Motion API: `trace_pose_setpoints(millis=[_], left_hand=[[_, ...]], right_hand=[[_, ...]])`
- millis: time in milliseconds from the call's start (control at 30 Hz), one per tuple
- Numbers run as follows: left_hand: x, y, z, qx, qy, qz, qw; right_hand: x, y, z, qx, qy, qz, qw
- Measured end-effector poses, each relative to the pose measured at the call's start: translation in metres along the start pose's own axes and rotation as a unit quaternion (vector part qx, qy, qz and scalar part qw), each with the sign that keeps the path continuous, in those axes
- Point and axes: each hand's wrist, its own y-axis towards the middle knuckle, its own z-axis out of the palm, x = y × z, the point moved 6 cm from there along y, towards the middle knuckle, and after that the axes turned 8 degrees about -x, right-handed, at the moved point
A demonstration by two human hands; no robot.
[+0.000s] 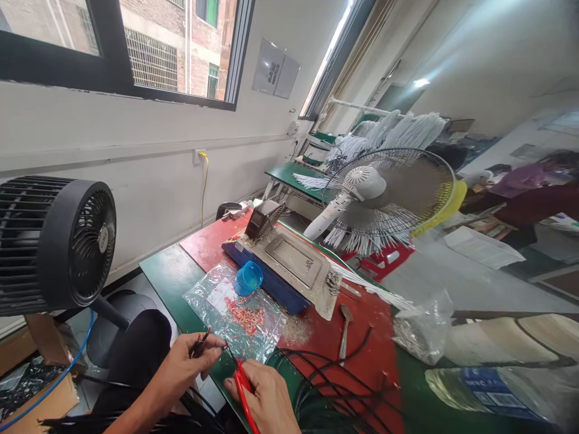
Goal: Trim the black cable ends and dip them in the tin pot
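Observation:
My left hand (192, 361) is closed on the end of a black cable (199, 346) near the front edge of the table. Close by on its right, my right hand (269, 395) grips a hand tool with red handles (242, 386), perhaps pliers or cutters. Its dark tip points at my left fingertips; whether it touches the cable I cannot tell. Just beyond my hands, small red and yellow bits (246, 316) are scattered on a clear plastic bag (203, 295). A blue cup (248, 278) stands on that bag.
Loose black cables (335, 392) coil at the right of the table. A metal spoon-like tool (345, 331) lies beyond them. Behind the cup sits a dusty, blue-sided machine (298, 262). A large bottle (488, 392) lies at right. Fans (76, 241) flank the table; people work at far right.

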Motion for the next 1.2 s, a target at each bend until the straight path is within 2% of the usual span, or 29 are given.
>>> trace_pose_setpoints(millis=[200, 267, 333, 400, 467, 533, 633, 767, 900, 1000, 1100, 1200], left_hand=[[-0.001, 0.006, 0.006, 0.018, 0.0, -0.006, 1.0], [-0.002, 0.005, 0.007, 0.013, 0.003, -0.013, 1.0], [-0.004, 0.002, 0.007, 0.012, 0.001, -0.022, 1.0], [-0.006, -0.001, 0.009, 0.024, -0.021, -0.024, 0.999], [-0.007, -0.004, 0.011, 0.039, -0.046, -0.017, 0.998], [-0.006, -0.006, 0.013, 0.053, -0.05, -0.017, 0.997], [-0.003, -0.009, 0.013, 0.055, -0.039, -0.025, 0.997], [-0.002, -0.013, 0.013, 0.036, -0.058, -0.014, 0.998], [0.002, -0.014, 0.016, 0.026, -0.087, -0.034, 0.995], [0.002, -0.014, 0.017, 0.016, -0.105, -0.042, 0.993], [-0.003, -0.016, 0.024, 0.047, -0.153, -0.048, 0.986], [-0.006, -0.018, 0.03, 0.085, -0.183, -0.05, 0.978]], right_hand=[[-0.014, -0.001, 0.0, -0.039, 0.002, 0.008, 0.999], [-0.019, 0.0, 0.004, -0.054, 0.051, 0.023, 0.997], [-0.025, 0.002, 0.011, -0.05, 0.156, 0.079, 0.983], [-0.025, 0.005, 0.018, -0.037, 0.294, 0.151, 0.943], [-0.018, 0.008, 0.023, -0.027, 0.416, 0.194, 0.888], [-0.006, 0.012, 0.024, -0.022, 0.493, 0.203, 0.845], [0.009, 0.015, 0.025, -0.004, 0.547, 0.197, 0.814], [0.011, 0.014, 0.029, -0.016, 0.548, 0.175, 0.818], [0.004, 0.012, 0.032, -0.054, 0.486, 0.152, 0.859], [0.003, 0.012, 0.034, -0.062, 0.467, 0.14, 0.871], [0.01, 0.012, 0.038, -0.031, 0.506, 0.133, 0.851], [0.017, 0.01, 0.041, 0.006, 0.597, 0.165, 0.785]])
